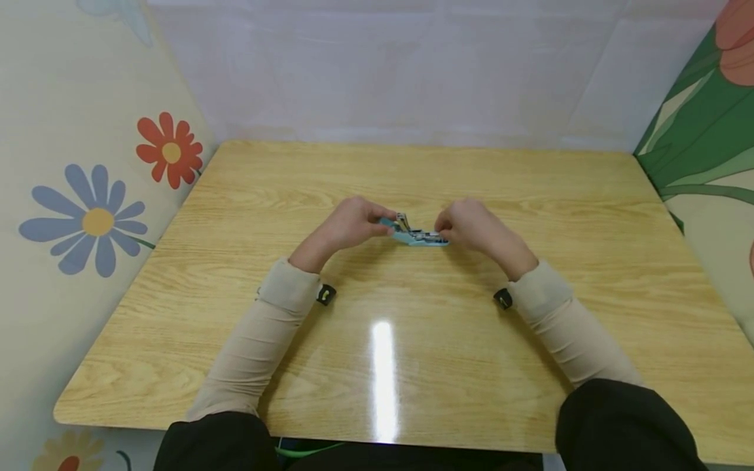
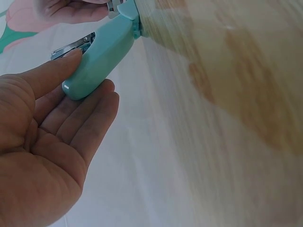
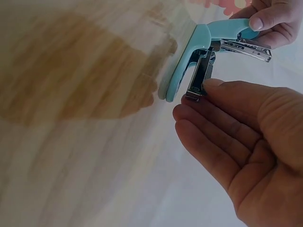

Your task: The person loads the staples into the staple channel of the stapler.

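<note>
A teal stapler (image 1: 412, 239) stands spread wide at its hinge near the middle of the table, with its metal parts exposed. In the left wrist view my left hand (image 2: 52, 127) pinches the end of the teal arm (image 2: 102, 56), thumb on its inner side and fingers beneath. My right hand (image 3: 251, 127) holds the tip of a dark metal channel (image 3: 200, 75) between thumb and fingers in the right wrist view. That channel stands away from the teal base (image 3: 182, 66). A second silvery metal strip (image 3: 248, 48) juts out below the other arm, close to the left hand.
The wood-grain table (image 1: 412, 176) has a bright glare streak near its front edge. A pale sheet (image 1: 412, 72) hangs behind it. Flower-patterned panels (image 1: 71, 144) border the left and right sides.
</note>
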Tool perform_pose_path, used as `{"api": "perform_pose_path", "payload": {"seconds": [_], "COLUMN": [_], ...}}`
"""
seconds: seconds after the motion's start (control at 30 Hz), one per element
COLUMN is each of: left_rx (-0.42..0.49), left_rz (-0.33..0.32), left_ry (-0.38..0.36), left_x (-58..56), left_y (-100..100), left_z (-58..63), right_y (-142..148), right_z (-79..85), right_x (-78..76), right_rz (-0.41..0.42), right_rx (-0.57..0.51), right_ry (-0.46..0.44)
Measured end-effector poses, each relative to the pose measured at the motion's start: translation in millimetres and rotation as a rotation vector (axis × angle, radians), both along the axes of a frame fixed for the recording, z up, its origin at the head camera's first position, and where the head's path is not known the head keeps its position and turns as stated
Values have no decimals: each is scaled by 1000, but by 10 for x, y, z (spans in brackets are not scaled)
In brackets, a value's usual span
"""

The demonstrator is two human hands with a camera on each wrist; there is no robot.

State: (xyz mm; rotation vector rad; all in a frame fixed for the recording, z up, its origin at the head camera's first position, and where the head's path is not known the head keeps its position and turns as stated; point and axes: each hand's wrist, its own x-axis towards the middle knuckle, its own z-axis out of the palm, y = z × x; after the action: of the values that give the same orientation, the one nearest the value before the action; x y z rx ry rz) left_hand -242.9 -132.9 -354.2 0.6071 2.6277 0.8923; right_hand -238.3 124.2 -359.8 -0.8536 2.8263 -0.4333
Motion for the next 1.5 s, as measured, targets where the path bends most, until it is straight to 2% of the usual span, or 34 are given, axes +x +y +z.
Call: {"api": "perform_pose_path", "payload": {"seconds": [0.27,0.5,0.67,0.8,0.97,1.13,1.27,1.5], "left_rx": [4,-10,-13,-15,11,14,-72,-231], "left_rz": [-1,-21,1,0,-46,-82,-113,-294], "left_ry": [-8,20,18,66,165,185,200,339], "left_x": [10,14,7,13,40,56,29,-31], "left_y": [8,-33,-54,-6,202,457,592,749], "left_z": [20,12,16,19,34,-32,-74,-86], "right_y": [-7,81,159,171,135,64,49,42], "right_z": [-23,-65,-94,-100,-83,-116,-144,-120], "right_x": [18,2,-4,-13,-11,-15,-15,-3], "right_rz": [-2,20,6,8,43,77,59,68], "right_rx": [-10,12,4,-5,-5,-25,-43,-57], "right_ry": [2,13,3,5,23,33,31,91]}}
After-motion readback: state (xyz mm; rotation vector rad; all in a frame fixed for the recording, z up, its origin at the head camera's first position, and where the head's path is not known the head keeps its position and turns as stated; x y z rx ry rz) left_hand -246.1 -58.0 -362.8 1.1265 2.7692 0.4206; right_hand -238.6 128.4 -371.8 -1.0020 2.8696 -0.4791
